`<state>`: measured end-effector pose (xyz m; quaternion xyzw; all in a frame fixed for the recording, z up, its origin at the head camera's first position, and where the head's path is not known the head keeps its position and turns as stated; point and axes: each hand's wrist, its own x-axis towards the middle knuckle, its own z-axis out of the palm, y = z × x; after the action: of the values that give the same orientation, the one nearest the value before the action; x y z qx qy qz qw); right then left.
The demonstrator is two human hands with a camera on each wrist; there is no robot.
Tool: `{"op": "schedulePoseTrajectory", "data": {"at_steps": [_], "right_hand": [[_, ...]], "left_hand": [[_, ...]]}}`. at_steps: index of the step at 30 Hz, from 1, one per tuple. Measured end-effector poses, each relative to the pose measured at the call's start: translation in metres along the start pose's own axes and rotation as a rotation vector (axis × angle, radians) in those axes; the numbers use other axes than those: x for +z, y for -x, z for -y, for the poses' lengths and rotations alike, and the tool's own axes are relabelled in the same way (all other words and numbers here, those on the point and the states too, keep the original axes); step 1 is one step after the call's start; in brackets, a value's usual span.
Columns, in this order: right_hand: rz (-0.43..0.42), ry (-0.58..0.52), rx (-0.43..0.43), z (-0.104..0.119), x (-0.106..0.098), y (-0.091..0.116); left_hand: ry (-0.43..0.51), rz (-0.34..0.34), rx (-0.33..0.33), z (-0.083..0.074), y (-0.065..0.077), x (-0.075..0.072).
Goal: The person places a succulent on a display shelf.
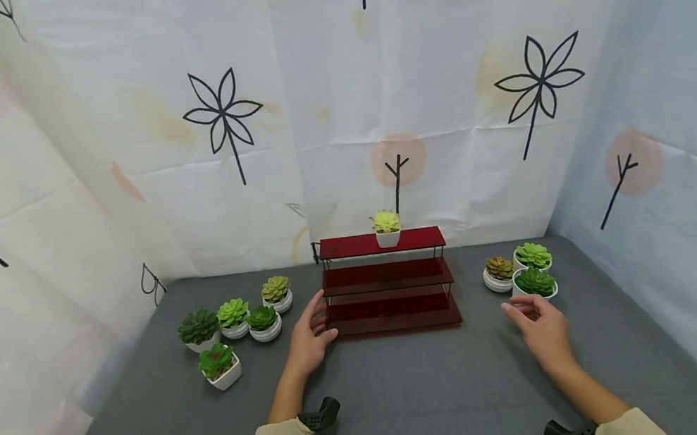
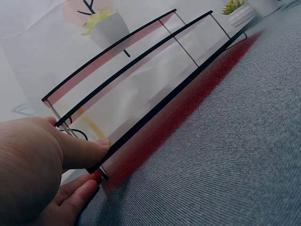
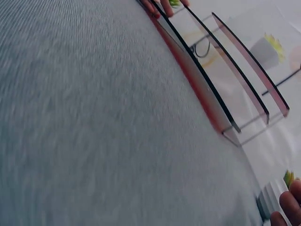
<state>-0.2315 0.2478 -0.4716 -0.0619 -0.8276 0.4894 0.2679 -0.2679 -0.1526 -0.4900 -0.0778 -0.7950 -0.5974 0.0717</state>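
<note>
A dark red three-tier display shelf [image 1: 390, 280] stands on the table, with one yellow-green potted succulent [image 1: 386, 228] on its top tier. My left hand [image 1: 310, 335] is at the shelf's left end. Its thumb [image 2: 89, 149] lies on the lowest tier's corner, and other fingers reach under it by the wire leg. My right hand [image 1: 542, 332] is at the right, fingers loosely bent and holding nothing. Its fingertips are close in front of a green succulent in a white pot [image 1: 535, 284]. In the right wrist view, the fingers [image 3: 289, 207] overlap a ribbed white pot [image 3: 269, 200].
Several potted succulents stand at the left, including a square white pot [image 1: 224, 372] nearest me. Right of the shelf are a brownish succulent [image 1: 498, 272] and another green one [image 1: 532, 255]. A patterned cloth [image 1: 337, 105] hangs behind and on both sides of the grey table [image 1: 405, 396].
</note>
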Motion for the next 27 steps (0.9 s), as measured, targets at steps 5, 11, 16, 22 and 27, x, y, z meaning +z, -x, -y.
{"op": "schedulePoseTrajectory", "data": {"at_steps": [5,11,16,22,27], "right_hand": [[-0.066,0.004,0.039,-0.008,-0.011,-0.002],[-0.131,0.071,0.067,-0.011,-0.02,-0.004],[-0.174,0.096,0.105,-0.012,-0.022,-0.004],[-0.234,0.117,0.145,-0.014,-0.022,-0.006],[-0.249,0.13,0.213,-0.016,-0.018,-0.011]], "left_hand": [[0.003,-0.005,-0.01,-0.002,0.0,0.0],[-0.001,0.001,0.0,0.0,0.001,0.0],[-0.005,0.003,0.013,0.0,0.001,0.0],[0.003,0.004,0.025,0.0,0.001,0.0],[-0.001,0.0,-0.004,0.0,0.0,0.0]]}}
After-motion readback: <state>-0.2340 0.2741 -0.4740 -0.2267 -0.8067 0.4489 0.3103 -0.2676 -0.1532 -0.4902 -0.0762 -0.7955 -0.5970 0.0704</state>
